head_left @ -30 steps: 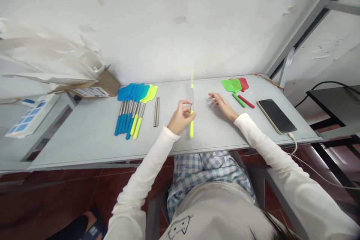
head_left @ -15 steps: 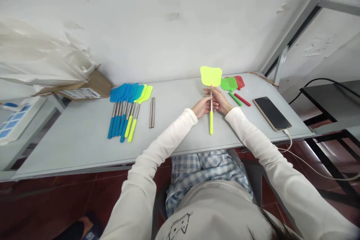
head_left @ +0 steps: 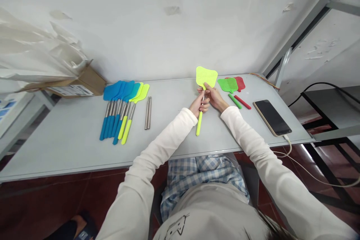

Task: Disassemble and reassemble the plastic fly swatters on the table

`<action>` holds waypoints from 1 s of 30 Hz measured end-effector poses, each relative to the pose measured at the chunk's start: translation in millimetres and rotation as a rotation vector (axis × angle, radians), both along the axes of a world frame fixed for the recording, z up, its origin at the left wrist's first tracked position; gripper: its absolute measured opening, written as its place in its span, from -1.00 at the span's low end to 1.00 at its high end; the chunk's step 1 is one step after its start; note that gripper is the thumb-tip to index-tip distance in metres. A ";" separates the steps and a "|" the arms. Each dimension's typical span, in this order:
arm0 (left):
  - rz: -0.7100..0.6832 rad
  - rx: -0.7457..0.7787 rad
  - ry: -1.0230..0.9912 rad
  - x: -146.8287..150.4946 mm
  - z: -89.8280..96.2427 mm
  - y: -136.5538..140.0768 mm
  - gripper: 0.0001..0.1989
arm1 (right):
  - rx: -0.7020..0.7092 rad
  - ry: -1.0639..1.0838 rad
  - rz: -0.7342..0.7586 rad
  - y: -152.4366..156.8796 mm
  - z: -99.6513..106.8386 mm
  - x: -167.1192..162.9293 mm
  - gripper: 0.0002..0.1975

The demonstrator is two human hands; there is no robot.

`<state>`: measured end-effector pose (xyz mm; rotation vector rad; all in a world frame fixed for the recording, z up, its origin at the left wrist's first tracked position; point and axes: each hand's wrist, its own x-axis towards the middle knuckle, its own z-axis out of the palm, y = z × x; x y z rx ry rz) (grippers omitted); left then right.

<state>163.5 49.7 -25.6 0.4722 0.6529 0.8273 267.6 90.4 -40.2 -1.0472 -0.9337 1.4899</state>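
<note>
A yellow fly swatter [head_left: 206,76] is held between my hands, its head up toward the wall and its handle pointing back at me. My left hand [head_left: 200,104] is closed round the metal shaft. My right hand [head_left: 213,96] pinches the swatter where head and shaft meet, thumb on the lower part of the head. Just right of it lie a green swatter head [head_left: 228,84] and a red swatter head [head_left: 240,83], partly overlapped. Below them are a green handle [head_left: 234,101] and a red handle [head_left: 242,102].
Several blue and yellow fly swatters [head_left: 116,110] lie fanned at the left. Metal rods [head_left: 147,113] lie beside them. A phone [head_left: 272,117] with a white cable rests at the right of the grey table [head_left: 168,142]. A cardboard box [head_left: 90,80] stands at the back left.
The swatter has tilted, its handle swinging left. My left fingers have wrapped round the shaft, and my right thumb has moved onto the head's base. The view has shifted slightly.
</note>
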 end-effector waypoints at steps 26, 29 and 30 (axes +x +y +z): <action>0.082 0.076 0.297 10.6 6.5 -8.4 -0.63 | 0.142 -0.131 -0.342 0.3 -8.9 -14.8 -0.54; 0.081 0.081 0.338 16.8 5.8 -26.2 -0.64 | 0.098 -0.133 -0.429 8.3 -7.7 -11.9 -0.55; 0.063 0.091 0.343 17.5 6.1 -33.2 -0.65 | 0.083 -0.135 -0.459 11.6 -7.9 -10.7 -0.54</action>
